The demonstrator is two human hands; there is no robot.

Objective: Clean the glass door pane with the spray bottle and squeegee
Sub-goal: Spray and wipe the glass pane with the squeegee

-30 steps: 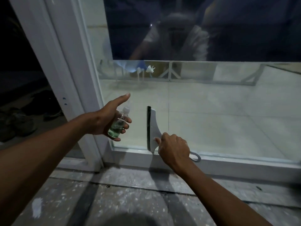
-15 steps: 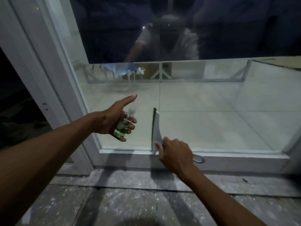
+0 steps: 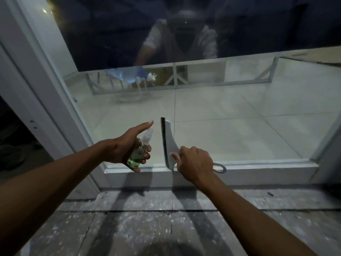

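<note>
Squeegee (image 3: 168,145) stands upright against the glass pane (image 3: 230,126), blade's long axis vertical and facing left, handle running right under the right hand (image 3: 194,164), whose fingers (image 3: 174,156) curl round it. Just left of those fingers, the left hand (image 3: 127,146) grips the spray bottle (image 3: 140,152), tilted with nozzle pointing up-right at the glass, forefinger stretched out straight. Since half a second ago, the two hands have closed in, bottle now nearly beside the blade.
</note>
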